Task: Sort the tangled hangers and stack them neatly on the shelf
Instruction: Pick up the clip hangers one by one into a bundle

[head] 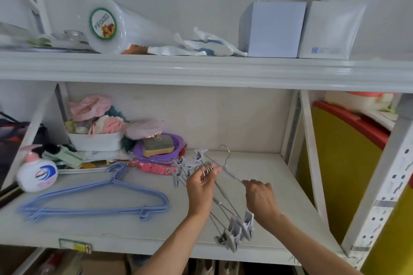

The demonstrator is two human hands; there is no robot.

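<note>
Clip hangers [225, 194]: several hooks bunched inside left hand [199, 187], count unclear. Right hand [260, 198]: fingertips curl over a wire, contact hidden. Bottle [36, 172], far left of hands: label blurred.

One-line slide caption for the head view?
Left hand grips bunched clip hangers while right hand teases one free; blue hangers lie stacked.

Grey clip hangers [223, 194] held bunched above shelf [279, 185]; blue hangers [93, 203] lie stacked left.
</note>
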